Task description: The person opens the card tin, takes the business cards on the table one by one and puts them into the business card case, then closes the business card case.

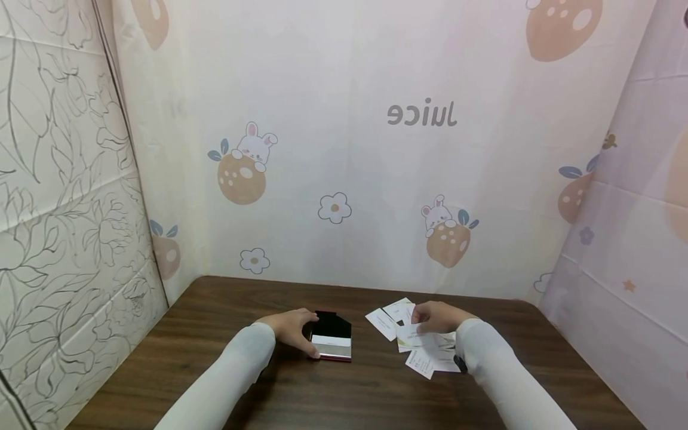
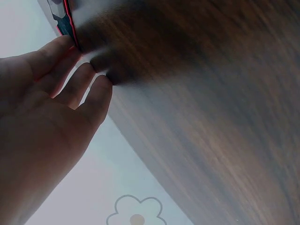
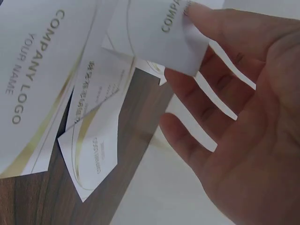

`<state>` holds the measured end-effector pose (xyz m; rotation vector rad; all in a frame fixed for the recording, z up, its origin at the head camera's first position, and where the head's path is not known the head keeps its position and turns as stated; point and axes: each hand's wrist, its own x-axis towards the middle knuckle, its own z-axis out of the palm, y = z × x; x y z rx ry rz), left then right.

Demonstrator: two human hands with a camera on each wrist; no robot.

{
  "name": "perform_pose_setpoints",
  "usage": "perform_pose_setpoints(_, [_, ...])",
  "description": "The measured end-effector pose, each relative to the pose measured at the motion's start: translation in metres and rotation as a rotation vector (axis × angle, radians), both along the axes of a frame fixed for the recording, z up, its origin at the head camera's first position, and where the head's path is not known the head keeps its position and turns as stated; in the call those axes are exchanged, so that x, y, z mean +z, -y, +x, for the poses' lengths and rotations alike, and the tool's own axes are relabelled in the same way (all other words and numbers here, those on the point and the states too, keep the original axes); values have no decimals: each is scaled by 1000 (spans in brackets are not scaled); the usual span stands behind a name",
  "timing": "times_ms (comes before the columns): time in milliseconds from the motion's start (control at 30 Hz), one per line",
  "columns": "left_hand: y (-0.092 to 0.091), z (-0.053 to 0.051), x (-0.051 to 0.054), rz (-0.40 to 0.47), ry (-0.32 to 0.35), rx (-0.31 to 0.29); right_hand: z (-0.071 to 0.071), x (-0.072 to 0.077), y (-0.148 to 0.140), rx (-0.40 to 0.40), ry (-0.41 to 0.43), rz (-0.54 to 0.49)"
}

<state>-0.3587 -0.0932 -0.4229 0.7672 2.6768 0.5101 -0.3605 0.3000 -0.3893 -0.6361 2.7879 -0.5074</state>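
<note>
An open business card holder (image 1: 331, 347), black inside with a shiny silver front and a red edge, is on the wooden table. My left hand (image 1: 292, 329) grips its left side, thumb at the near corner and fingers at the far one. Only the holder's red-edged corner shows in the left wrist view, by the fingertips. With thumb and fingers, my right hand (image 3: 234, 93) pinches a white business card (image 3: 150, 30) above other cards. Several white business cards (image 1: 380, 323) with gold lines lie loosely spread and overlapping under and around that hand.
The dark wooden table (image 1: 365, 394) has its far edge close to a printed curtain (image 1: 344, 149) with fruit and rabbits. Patterned sheets hang on the left and right sides. A small black object (image 1: 460, 364) shows at the right wrist.
</note>
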Motion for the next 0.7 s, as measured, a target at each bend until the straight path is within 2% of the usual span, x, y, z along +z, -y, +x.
perform_pose_setpoints(233, [0, 1, 0, 9, -7, -1, 2, 4, -8, 47, 48, -73])
perform_pose_setpoints(600, [1, 1, -1, 19, -13, -13, 2, 1, -8, 9, 144, -219])
perform_pose_setpoints(700, [1, 1, -2, 18, -12, -13, 2, 2, -5, 13, 146, -241])
